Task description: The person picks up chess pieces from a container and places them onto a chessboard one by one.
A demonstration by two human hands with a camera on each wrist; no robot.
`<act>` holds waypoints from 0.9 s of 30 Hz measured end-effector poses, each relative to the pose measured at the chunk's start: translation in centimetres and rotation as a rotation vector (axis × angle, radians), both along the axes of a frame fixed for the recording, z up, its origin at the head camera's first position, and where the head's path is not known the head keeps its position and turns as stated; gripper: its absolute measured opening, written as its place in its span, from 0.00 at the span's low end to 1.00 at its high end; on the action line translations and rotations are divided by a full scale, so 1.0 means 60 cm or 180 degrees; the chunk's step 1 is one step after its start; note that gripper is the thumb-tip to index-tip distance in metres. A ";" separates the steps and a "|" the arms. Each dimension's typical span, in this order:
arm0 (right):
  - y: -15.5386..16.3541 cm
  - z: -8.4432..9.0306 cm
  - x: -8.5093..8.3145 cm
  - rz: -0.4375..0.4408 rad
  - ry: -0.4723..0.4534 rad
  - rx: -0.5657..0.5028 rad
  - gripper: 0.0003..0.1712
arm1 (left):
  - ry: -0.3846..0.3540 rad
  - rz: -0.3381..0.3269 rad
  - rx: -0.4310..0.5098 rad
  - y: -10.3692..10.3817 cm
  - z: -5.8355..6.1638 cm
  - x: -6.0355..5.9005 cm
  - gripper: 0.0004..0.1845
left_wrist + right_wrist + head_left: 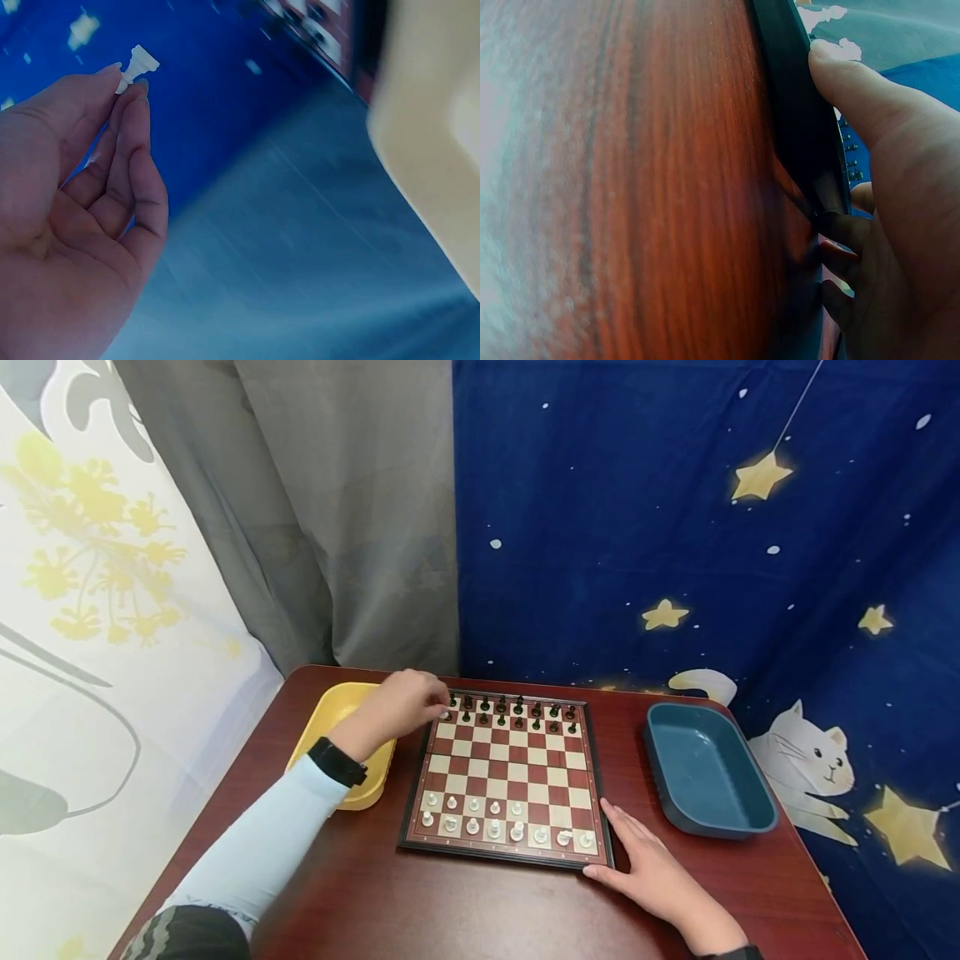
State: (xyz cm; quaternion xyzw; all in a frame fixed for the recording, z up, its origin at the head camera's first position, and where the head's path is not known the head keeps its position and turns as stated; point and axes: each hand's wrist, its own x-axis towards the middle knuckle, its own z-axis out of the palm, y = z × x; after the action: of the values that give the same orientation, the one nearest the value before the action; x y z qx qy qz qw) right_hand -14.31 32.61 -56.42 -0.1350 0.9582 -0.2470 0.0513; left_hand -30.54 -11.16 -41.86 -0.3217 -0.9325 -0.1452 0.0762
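White chess piece pinched in the left hand at the chessboard's eleven o'clock corner could topple neighbouring black pieces; right hand rests flat, steadying the five o'clock corner.

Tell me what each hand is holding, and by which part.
The left hand pinches a white chess piece by one end. The right hand holds nothing; it rests against the chessboard corner.

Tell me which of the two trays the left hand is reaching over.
The yellow tray at the board's left: the left hand, pinching a white chess piece, extends across it. The blue tray sits right of the chessboard, beyond the right hand.
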 end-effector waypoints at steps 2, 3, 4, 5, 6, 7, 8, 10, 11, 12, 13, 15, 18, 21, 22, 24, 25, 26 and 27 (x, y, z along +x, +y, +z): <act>0.000 0.000 0.000 -0.0008 -0.0001 0.0001 0.66 | 0.0001 -0.0184 -0.0078 0.033 -0.003 0.005 0.04; 0.000 -0.001 0.000 -0.0011 -0.0001 0.0003 0.66 | 0.0012 -0.0276 -0.0116 0.049 -0.005 0.007 0.04; 0.000 -0.001 0.000 -0.0014 -0.0001 0.0004 0.67 | 0.0013 -0.0367 -0.0163 0.066 -0.007 0.010 0.03; 0.000 -0.001 0.000 -0.0011 0.0001 0.0013 0.67 | 0.0006 -0.0462 -0.0202 0.083 -0.009 0.013 0.03; 0.000 -0.001 0.000 -0.0013 -0.0002 0.0006 0.67 | -0.0001 -0.0547 -0.0255 0.099 -0.009 0.016 0.03; 0.000 -0.001 0.000 -0.0016 -0.0006 0.0003 0.67 | -0.0011 -0.0622 -0.0310 0.115 -0.009 0.020 0.03; -0.001 0.000 0.000 -0.0019 -0.0011 -0.0002 0.67 | -0.0023 -0.0702 -0.0361 0.130 -0.009 0.024 0.02; -0.001 0.000 0.001 -0.0021 -0.0017 -0.0003 0.67 | -0.0033 -0.0871 -0.0449 0.159 -0.010 0.034 0.02; -0.001 0.001 0.001 -0.0024 -0.0017 -0.0004 0.67 | -0.0034 -0.0955 -0.0493 0.171 -0.011 0.038 0.02; -0.001 0.001 0.001 -0.0027 -0.0013 -0.0011 0.67 | -0.0038 -0.1035 -0.0536 0.183 -0.011 0.043 0.02; -0.001 0.001 0.001 -0.0027 -0.0004 -0.0011 0.66 | -0.0038 -0.1108 -0.0575 0.194 -0.013 0.048 0.02; -0.001 0.002 0.002 -0.0023 0.0029 -0.0013 0.66 | -0.0062 -0.1236 -0.0614 0.213 -0.017 0.057 0.02; -0.001 0.002 0.002 -0.0010 0.0083 -0.0023 0.65 | -0.0062 -0.1363 -0.0688 0.235 -0.027 0.068 0.03; -0.001 0.002 0.003 -0.0008 0.0099 -0.0019 0.65 | -0.0084 -0.1445 -0.0753 0.251 -0.044 0.076 0.03; -0.001 0.002 0.003 -0.0008 0.0094 -0.0013 0.65 | -0.0096 -0.1459 -0.0788 0.254 -0.050 0.078 0.03; -0.001 0.002 0.003 -0.0014 0.0086 -0.0006 0.65 | -0.0129 -0.1482 -0.0865 0.260 -0.065 0.080 0.03; -0.001 0.002 0.003 -0.0019 0.0082 -0.0005 0.65 | -0.0148 -0.1491 -0.0901 0.262 -0.070 0.082 0.03; -0.001 0.002 0.003 -0.0017 0.0080 -0.0004 0.65 | -0.0155 -0.1496 -0.0942 0.264 -0.076 0.083 0.03; -0.001 0.002 0.003 -0.0016 0.0082 -0.0003 0.65 | -0.0175 -0.1494 -0.0972 0.265 -0.082 0.083 0.04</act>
State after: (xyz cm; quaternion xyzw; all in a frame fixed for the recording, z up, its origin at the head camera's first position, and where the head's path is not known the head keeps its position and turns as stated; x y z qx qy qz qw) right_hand -14.11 32.57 -56.29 -0.1358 0.9590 -0.2458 0.0382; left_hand -25.55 4.74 -46.76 -0.5326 -0.8453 -0.0253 -0.0341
